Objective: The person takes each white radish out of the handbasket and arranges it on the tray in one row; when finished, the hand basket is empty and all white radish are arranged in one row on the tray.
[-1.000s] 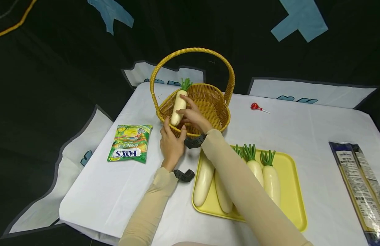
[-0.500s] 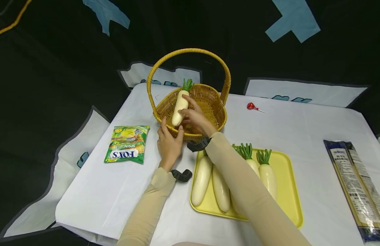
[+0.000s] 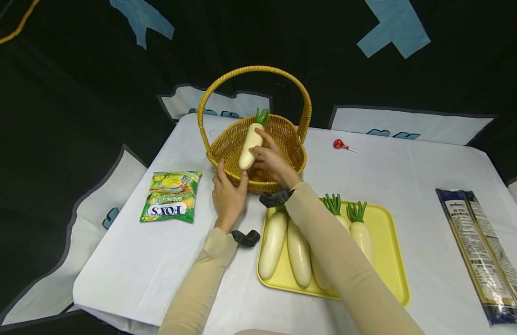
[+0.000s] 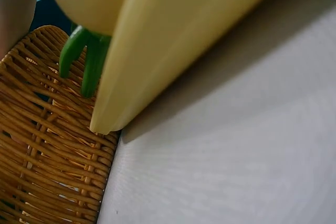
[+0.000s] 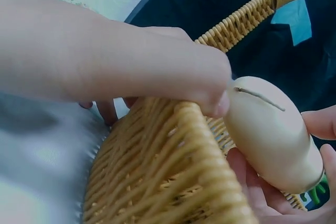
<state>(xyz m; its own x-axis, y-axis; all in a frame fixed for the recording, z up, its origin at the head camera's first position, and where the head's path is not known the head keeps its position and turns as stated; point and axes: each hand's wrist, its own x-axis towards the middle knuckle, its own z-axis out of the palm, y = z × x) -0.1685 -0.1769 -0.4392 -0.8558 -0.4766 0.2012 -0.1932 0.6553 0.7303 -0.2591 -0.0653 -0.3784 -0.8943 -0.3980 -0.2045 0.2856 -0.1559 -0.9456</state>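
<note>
In the head view my right hand (image 3: 272,160) holds a white radish (image 3: 251,143) with green leaf stubs over the wicker basket (image 3: 258,187). The radish is tilted, leaves pointing to the far side. The right wrist view shows its blunt end (image 5: 262,124) just inside the rim, with fingers and thumb around its sides. My left hand (image 3: 229,195) grips the basket's near left rim. Its thumb (image 5: 218,100) lies over the rim, while other fingers reach down the outside wall. More white radishes (image 3: 272,246) lie on the yellow tray (image 3: 386,242), partly hidden under my right sleeve.
A green Fox's candy bag (image 3: 170,196) lies left of the basket. A red lollipop (image 3: 339,144) lies to its right, and a long blue and gold packet (image 3: 478,256) is at the far right. The basket's tall handle (image 3: 256,69) arches above the opening.
My right hand has carried the radish a little to the right over the basket. The left hand stays at the rim. The head view has shifted slightly.
</note>
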